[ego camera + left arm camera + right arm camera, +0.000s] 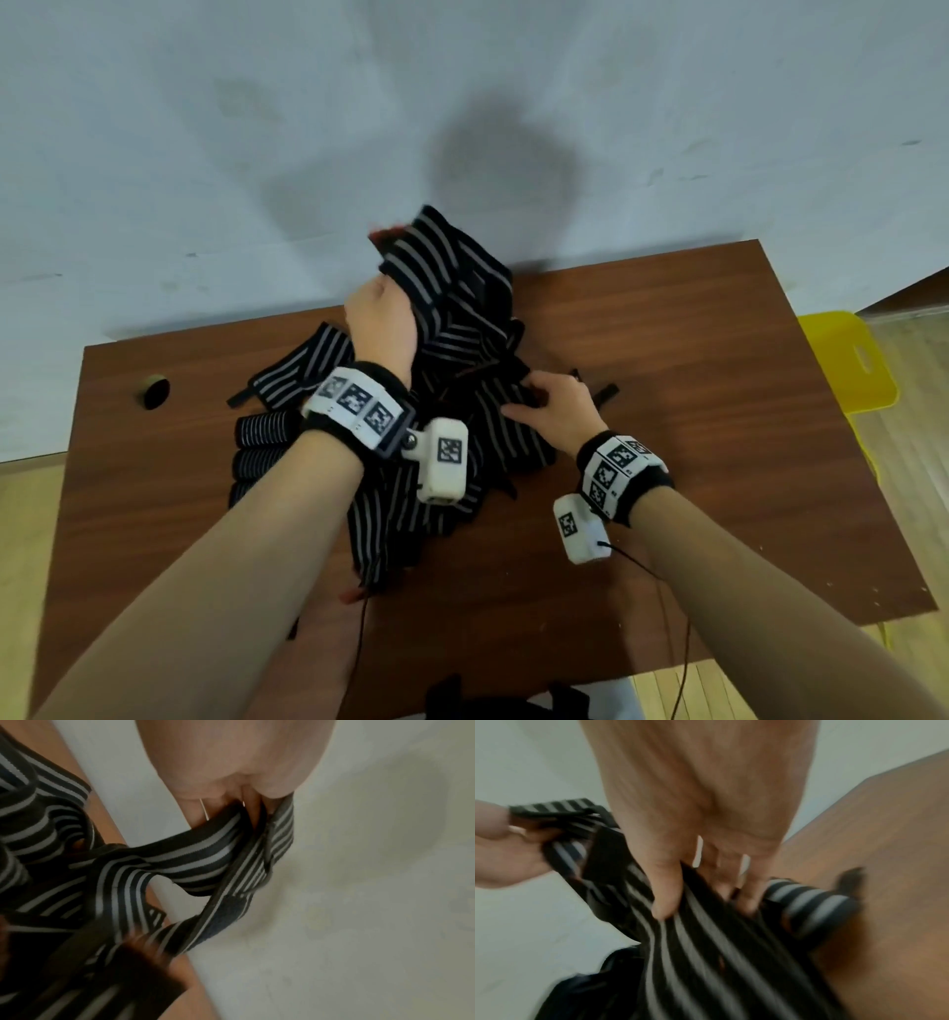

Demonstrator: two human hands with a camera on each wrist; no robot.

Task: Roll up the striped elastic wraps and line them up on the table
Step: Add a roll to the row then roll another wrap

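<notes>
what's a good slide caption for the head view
Left hand lifts a striped wrap from the pile beside three finished rolls.

Both forearms are bare. Each wrist wears a black band [644, 485] carrying white plates printed with black square markers. A white camera block [442, 460] hangs off each band, and thin black cables [667, 606] trail from there.

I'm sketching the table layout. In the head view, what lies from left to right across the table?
Cable hole → rolled wraps → left hand → right hand → yellow chair.
</notes>
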